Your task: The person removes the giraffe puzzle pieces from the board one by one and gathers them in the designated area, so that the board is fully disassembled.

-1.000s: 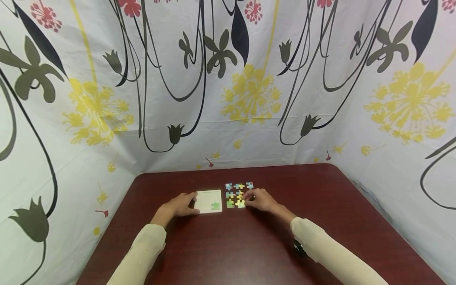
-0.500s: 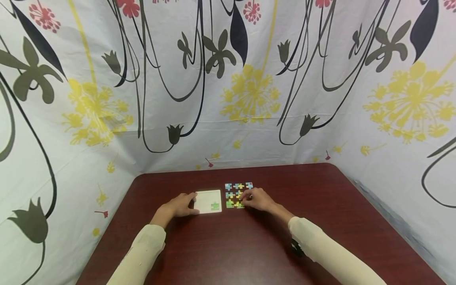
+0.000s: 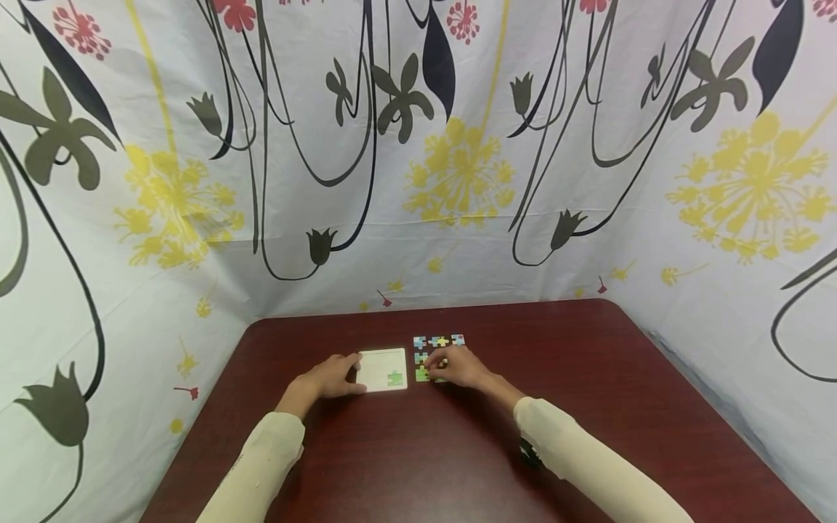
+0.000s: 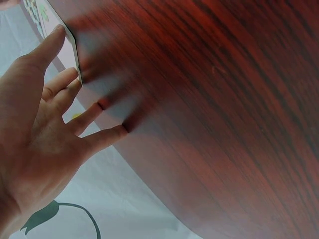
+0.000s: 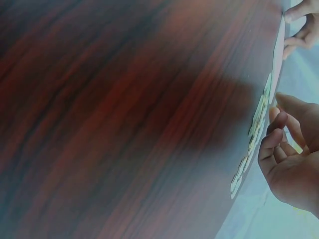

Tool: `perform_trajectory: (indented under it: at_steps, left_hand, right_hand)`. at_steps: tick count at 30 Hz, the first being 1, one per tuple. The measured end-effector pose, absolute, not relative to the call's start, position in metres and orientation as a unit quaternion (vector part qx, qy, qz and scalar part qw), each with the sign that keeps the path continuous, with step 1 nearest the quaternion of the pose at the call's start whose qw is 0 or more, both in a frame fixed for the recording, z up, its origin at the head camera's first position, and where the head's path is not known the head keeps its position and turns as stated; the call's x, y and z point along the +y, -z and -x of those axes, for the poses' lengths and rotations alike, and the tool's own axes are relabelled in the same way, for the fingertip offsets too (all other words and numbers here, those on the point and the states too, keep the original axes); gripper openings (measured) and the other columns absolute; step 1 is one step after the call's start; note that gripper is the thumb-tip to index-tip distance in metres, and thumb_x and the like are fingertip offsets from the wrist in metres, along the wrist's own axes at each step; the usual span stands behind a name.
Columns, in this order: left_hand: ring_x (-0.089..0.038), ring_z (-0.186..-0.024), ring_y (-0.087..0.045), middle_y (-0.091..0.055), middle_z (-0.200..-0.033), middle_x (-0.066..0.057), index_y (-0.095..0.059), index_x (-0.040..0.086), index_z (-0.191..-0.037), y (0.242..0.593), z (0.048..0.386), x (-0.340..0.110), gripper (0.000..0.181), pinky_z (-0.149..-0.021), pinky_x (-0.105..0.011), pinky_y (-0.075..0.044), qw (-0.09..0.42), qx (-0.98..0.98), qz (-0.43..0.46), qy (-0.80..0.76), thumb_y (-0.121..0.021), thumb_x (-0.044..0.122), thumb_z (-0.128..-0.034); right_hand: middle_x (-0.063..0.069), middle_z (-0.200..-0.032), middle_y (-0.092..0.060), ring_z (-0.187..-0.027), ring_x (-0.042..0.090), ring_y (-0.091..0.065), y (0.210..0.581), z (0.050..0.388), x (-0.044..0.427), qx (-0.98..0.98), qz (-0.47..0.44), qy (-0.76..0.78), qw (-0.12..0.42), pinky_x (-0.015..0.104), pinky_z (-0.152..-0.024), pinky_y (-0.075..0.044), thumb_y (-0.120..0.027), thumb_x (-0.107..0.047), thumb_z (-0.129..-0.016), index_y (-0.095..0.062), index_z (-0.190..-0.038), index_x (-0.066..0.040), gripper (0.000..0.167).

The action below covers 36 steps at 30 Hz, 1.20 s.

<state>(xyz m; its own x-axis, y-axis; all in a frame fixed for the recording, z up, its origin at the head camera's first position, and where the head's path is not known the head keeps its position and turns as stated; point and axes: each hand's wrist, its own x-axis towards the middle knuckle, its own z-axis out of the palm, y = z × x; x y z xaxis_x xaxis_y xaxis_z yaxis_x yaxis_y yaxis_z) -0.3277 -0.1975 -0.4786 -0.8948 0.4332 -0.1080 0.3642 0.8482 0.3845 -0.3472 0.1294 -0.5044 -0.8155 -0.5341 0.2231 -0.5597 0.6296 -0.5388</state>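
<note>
A flat white puzzle tray [image 3: 373, 369] lies on the table, one green jigsaw piece [image 3: 395, 378] in its near right corner. My left hand [image 3: 331, 375] holds the tray's left side, thumb at the near corner and index finger at the far one. In the left wrist view the other fingers of the left hand [image 4: 50, 114] spread toward the tabletop. My right hand [image 3: 459, 367] is over the rows of loose jigsaw pieces [image 3: 439, 341] right of the tray, thumb and index finger pinched together. The small piece between them is mostly hidden. The right wrist view shows the right hand [image 5: 291, 159] with its other fingers curled.
The dark red wooden table [image 3: 418, 450] reaches around the tray and pieces. A white cloth [image 3: 366, 276] printed with flowers hangs behind and beside it. In the right wrist view the pieces [image 5: 256, 124] lie flat near the tray, seen edge-on.
My right hand has slid left over the loose pieces, toward the tray, covering more of the middle ones. The left hand and tray have stayed put.
</note>
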Motion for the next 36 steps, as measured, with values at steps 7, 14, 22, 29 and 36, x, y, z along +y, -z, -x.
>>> perform_trajectory:
  at_steps: [7,14,22,29,36]
  left_hand:
    - [-0.028,-0.119,-0.055,-0.06,-0.123,-0.006,-0.051,0.006,-0.147,0.477,0.327,-0.198,0.068,-0.1,-0.052,-0.047,0.097,0.956,-0.206,-0.183,-0.079,0.036,-0.0935]
    - [-0.027,-0.119,-0.055,-0.059,-0.123,-0.005,-0.053,0.007,-0.146,0.478,0.328,-0.198,0.066,-0.1,-0.051,-0.047,0.097,0.958,-0.204,-0.179,-0.079,0.037,-0.0938]
    - [-0.03,-0.124,-0.054,-0.059,-0.126,-0.006,-0.05,0.006,-0.149,0.476,0.328,-0.198,0.068,-0.102,-0.052,-0.046,0.101,0.957,-0.209,-0.173,-0.078,0.038,-0.0949]
    - [-0.03,-0.125,-0.054,-0.059,-0.127,-0.007,-0.051,0.007,-0.148,0.48,0.329,-0.199,0.067,-0.102,-0.052,-0.046,0.104,0.958,-0.202,-0.176,-0.078,0.039,-0.0943]
    - [-0.028,-0.121,-0.055,-0.059,-0.125,-0.006,-0.051,0.007,-0.148,0.48,0.329,-0.198,0.067,-0.101,-0.051,-0.047,0.102,0.958,-0.201,-0.175,-0.078,0.037,-0.0944]
  right_hand:
    - [0.002,-0.096,-0.079,-0.074,0.009,-0.064,0.507,0.348,0.116,-0.899,-0.323,-0.295,0.033,0.023,-0.066,-0.049,-0.079,-0.01,-0.092,-0.08,-0.107,-0.007,0.015]
    - [-0.002,-0.093,-0.077,-0.083,0.01,-0.069,0.508,0.345,0.102,-0.901,-0.307,-0.306,0.017,0.026,-0.074,-0.053,-0.08,-0.014,-0.093,-0.081,-0.107,-0.011,0.015]
    - [0.0,-0.096,-0.077,-0.086,0.013,-0.07,0.508,0.343,0.083,-0.897,-0.315,-0.309,0.015,0.027,-0.076,-0.054,-0.081,-0.014,-0.092,-0.08,-0.107,-0.009,0.016]
    - [0.001,-0.093,-0.078,-0.079,0.009,-0.069,0.509,0.345,0.072,-0.898,-0.314,-0.309,0.001,0.022,-0.07,-0.053,-0.08,-0.011,-0.091,-0.078,-0.112,-0.007,0.021]
    - [0.0,-0.087,-0.077,-0.07,0.003,-0.064,0.509,0.348,0.066,-0.899,-0.322,-0.296,0.005,0.021,-0.068,-0.052,-0.082,-0.014,-0.09,-0.076,-0.117,-0.003,0.029]
